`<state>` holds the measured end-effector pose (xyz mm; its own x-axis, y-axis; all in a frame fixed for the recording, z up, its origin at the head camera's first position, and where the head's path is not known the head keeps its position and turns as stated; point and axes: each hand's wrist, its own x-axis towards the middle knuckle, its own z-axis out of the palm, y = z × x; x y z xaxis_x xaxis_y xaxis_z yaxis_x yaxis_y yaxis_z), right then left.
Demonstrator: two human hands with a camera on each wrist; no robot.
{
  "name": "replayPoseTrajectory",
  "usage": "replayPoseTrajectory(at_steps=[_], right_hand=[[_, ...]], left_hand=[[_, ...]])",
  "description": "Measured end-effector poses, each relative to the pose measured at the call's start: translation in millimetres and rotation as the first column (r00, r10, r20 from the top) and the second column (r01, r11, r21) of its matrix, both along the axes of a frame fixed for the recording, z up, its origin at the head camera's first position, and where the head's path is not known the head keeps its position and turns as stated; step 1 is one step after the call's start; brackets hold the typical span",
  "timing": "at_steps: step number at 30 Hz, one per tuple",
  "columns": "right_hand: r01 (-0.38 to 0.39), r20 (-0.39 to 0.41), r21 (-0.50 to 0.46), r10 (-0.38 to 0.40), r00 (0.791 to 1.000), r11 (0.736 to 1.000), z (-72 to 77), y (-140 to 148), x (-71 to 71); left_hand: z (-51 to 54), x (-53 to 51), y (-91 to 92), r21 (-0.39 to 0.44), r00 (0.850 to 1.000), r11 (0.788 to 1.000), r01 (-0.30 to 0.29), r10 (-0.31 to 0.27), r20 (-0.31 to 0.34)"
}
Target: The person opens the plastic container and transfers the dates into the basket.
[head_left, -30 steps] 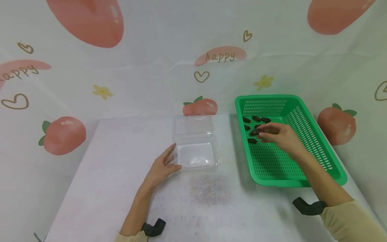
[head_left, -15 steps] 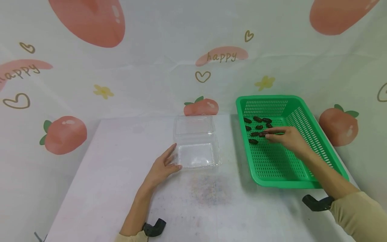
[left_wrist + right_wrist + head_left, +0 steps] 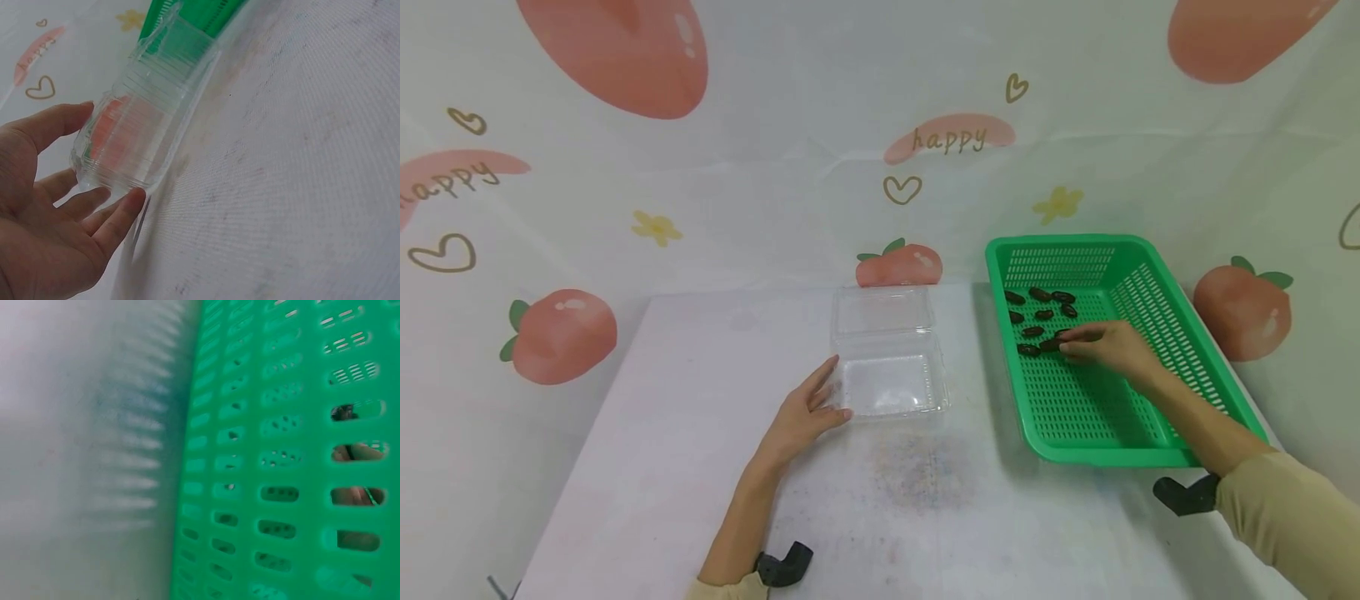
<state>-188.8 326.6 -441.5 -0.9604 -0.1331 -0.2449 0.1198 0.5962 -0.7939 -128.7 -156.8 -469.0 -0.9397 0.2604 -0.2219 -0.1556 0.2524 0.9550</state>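
Observation:
In the head view my left hand (image 3: 801, 417) touches the left end of a clear plastic clamshell box (image 3: 891, 385), its fingers and thumb spread along the edge. The box lies with its lid (image 3: 882, 311) folded back, and the left wrist view shows the fingertips against its clear wall (image 3: 134, 134). Inside a green plastic basket (image 3: 1131, 454), my right hand (image 3: 1108, 348) pinches a dark brown date (image 3: 1050, 344) low over the basket floor. Several more dates, one of them a date (image 3: 1032, 332) close by, lie toward the basket's far left. Through the slots in the right wrist view only bits of the hand show.
The basket's slotted wall (image 3: 244, 450) fills much of the right wrist view. A white table (image 3: 700, 358) carries both box and basket, with faint stains in front of the box. Behind hangs a printed cloth (image 3: 775, 208).
My right hand has moved right, lower and slightly nearer, from above the dates down among them, uncovering several. The left hand and the clear box have stayed put.

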Motion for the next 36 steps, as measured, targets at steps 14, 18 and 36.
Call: replayPoseTrajectory(at_steps=[14, 18, 36], right_hand=[[0.020, 0.050, 0.053, -0.023, 0.998, 0.998, -7.1, 5.3, -0.6], [0.018, 0.048, 0.067, -0.021, 0.999, 0.998, -5.9, 5.0, -0.5], [0.162, -0.418, 0.296, -0.025, 0.908, 0.941, 43.0, -36.9, 20.7]], left_hand=[[3.6, 0.6, 1.6, 0.005, 1.000, 1.000, 0.003, -0.003, 0.006], [3.1, -1.2, 0.2, 0.008, 1.000, 1.000, 0.007, -0.007, 0.001], [5.4, -5.2, -17.8, -0.035, 1.000, 0.999, 0.000, 0.000, 0.001]])
